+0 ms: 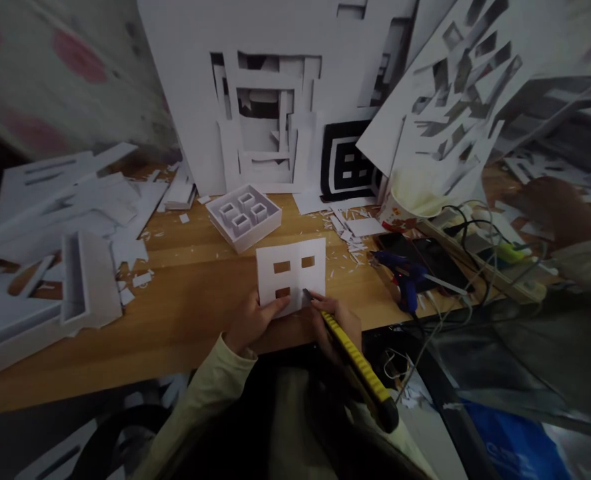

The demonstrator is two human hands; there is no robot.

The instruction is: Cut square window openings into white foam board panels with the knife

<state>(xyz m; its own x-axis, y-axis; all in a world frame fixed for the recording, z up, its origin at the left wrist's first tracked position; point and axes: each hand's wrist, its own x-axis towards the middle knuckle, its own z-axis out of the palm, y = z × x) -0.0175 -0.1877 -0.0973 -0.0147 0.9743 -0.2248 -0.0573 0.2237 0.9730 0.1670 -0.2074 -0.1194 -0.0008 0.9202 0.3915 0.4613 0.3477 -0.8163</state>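
Observation:
My left hand (252, 319) grips the lower left corner of a white foam board square (294, 263), thumb on its face. The board is held tilted up over the table's front edge and has three rectangular holes cut through it. In my right hand (339, 320) is a yellow and black utility knife (355, 357), its blade touching the board's lower right part. Beyond the board sits a shallow white box (245, 217) with several small rectangular frames standing inside it.
A blue glue gun (404, 275) lies at the right beside a dark phone (442, 263), cables and a power strip (505, 283). A paper tub (400, 212) stands behind. Cut-out boards (190, 87) lean at the back. White scraps (348, 233) and a large white frame (92, 280) lie around. Another person's hand (550, 207) is far right.

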